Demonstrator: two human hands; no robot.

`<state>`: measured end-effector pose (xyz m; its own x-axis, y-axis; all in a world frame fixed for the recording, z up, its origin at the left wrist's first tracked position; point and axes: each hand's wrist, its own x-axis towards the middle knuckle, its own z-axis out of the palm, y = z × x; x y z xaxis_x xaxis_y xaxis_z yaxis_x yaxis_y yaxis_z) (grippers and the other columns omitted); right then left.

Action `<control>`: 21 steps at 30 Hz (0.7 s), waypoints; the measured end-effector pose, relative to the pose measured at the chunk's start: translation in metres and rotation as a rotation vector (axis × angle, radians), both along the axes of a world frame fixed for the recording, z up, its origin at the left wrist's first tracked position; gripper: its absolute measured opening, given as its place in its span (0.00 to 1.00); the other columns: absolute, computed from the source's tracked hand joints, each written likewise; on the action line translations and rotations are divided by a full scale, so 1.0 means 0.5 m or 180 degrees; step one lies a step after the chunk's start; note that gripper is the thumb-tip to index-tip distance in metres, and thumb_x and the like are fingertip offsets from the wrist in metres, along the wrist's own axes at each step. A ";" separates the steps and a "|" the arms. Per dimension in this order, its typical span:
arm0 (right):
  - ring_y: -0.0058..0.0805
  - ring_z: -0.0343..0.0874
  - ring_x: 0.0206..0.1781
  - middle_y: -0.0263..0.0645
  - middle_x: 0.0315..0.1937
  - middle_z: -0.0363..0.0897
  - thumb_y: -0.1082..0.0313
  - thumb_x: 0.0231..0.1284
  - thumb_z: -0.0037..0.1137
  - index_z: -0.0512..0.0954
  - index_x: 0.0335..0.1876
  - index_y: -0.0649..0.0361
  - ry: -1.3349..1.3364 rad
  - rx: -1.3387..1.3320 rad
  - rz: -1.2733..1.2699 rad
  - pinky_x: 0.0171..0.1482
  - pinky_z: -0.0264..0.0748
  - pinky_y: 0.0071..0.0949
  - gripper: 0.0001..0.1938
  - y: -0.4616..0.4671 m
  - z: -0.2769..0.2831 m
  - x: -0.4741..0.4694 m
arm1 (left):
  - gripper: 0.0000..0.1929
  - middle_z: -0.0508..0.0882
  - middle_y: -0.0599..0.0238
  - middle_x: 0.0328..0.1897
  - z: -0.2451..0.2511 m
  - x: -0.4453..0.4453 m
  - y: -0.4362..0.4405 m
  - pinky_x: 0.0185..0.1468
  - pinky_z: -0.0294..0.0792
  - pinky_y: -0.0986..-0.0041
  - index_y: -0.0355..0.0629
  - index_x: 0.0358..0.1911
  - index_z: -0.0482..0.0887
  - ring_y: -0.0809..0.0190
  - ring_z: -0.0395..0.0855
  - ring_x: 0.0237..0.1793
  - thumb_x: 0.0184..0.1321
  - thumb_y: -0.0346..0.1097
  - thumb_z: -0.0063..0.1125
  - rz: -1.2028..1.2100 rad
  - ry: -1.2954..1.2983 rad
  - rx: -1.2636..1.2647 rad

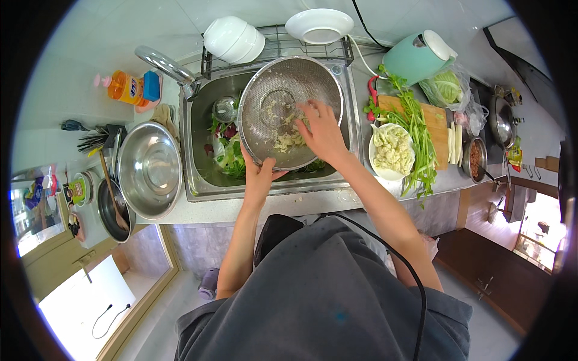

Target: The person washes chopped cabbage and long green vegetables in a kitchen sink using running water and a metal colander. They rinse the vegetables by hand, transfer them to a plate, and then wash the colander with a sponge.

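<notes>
My left hand (261, 178) grips the near rim of a perforated metal colander (266, 97), thumb over the edge and fingers beneath. The colander is held tilted over the stainless steel sink (198, 149). Small pale cauliflower pieces (289, 140) lie inside it, mostly low in the bowl, with crumbs stuck to the wall. My right hand (323, 133) reaches over the colander's right side, fingers spread near the pieces; nothing shows in its grasp. Leafy greens (230, 155) and a small strainer (224, 109) lie in the sink, partly hidden by the colander.
Right of the sink are a plate of cauliflower (392, 151), celery (417, 135) across a wooden cutting board (435, 122), and red-handled scissors (373, 92). A green kettle (413, 56) stands behind. The faucet (167, 65) and a steel basin (149, 171) are left; a dish rack (280, 49) borders the back.
</notes>
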<state>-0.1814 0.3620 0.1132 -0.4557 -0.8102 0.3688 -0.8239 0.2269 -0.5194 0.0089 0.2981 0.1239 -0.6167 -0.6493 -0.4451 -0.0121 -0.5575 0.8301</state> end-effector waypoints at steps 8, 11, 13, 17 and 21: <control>0.53 0.76 0.47 0.51 0.45 0.73 0.58 0.62 0.61 0.75 0.48 0.55 -0.1850 0.0894 0.0419 0.48 0.75 0.43 0.14 0.014 -0.038 0.092 | 0.29 0.73 0.54 0.61 -0.008 -0.037 0.032 0.44 0.85 0.63 0.55 0.71 0.47 0.54 0.84 0.48 0.74 0.44 0.47 0.0063 -0.0036 -0.0115; 0.51 0.77 0.46 0.49 0.38 0.76 0.61 0.61 0.61 0.77 0.44 0.57 -0.2033 0.0844 0.0883 0.47 0.75 0.44 0.12 0.024 -0.075 0.085 | 0.29 0.73 0.53 0.61 -0.022 -0.034 0.044 0.44 0.84 0.63 0.55 0.72 0.46 0.54 0.86 0.45 0.75 0.47 0.46 0.0111 -0.0196 0.0173; 0.46 0.79 0.43 0.47 0.38 0.80 0.65 0.61 0.60 0.79 0.41 0.59 -0.2231 0.1043 0.0674 0.46 0.75 0.39 0.08 0.019 -0.074 0.093 | 0.30 0.73 0.52 0.61 -0.031 -0.033 0.048 0.44 0.84 0.63 0.54 0.72 0.46 0.54 0.86 0.45 0.74 0.47 0.46 0.0093 -0.0300 0.0094; 0.25 0.79 0.43 0.37 0.39 0.81 0.65 0.65 0.59 0.80 0.46 0.62 -0.3738 0.1105 0.0276 0.42 0.75 0.26 0.10 0.010 -0.098 0.059 | 0.30 0.72 0.53 0.64 -0.034 -0.050 0.046 0.47 0.84 0.60 0.55 0.72 0.46 0.53 0.85 0.49 0.74 0.48 0.46 0.0051 -0.0223 0.0318; 0.17 0.77 0.39 0.30 0.40 0.80 0.65 0.66 0.59 0.79 0.52 0.62 -0.5878 -0.0198 -0.0153 0.40 0.73 0.20 0.13 0.040 -0.062 0.012 | 0.33 0.69 0.54 0.67 -0.061 -0.051 0.034 0.50 0.82 0.57 0.63 0.74 0.41 0.51 0.82 0.54 0.74 0.47 0.47 0.0033 -0.0061 0.0691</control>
